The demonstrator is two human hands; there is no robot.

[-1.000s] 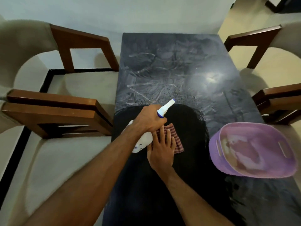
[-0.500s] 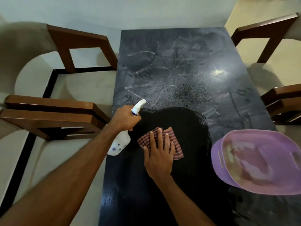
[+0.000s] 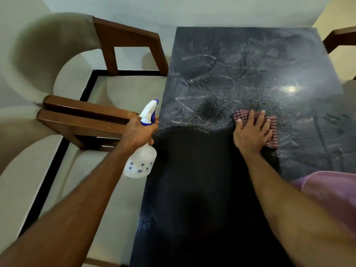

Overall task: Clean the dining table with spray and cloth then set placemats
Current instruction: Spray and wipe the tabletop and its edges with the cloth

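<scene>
The dark glossy dining table (image 3: 250, 60) runs away from me, with spray droplets and smear marks across its middle. My left hand (image 3: 137, 132) grips the neck of a white spray bottle (image 3: 140, 160) with a blue trigger, held at the table's left edge. My right hand (image 3: 251, 132) presses flat with spread fingers on a red checked cloth (image 3: 273, 130) lying on the wet patch of the table.
A purple plastic basin (image 3: 331, 193) sits on the table at the right, partly behind my right forearm. Wooden-armed cushioned chairs (image 3: 96, 120) stand along the left side; another chair arm (image 3: 339, 38) shows at the far right. A pale wall lies beyond the table.
My right hand slid the cloth forward and right onto the droplets. My left hand carried the bottle left to the table's edge. More spray droplets show on the surface.
</scene>
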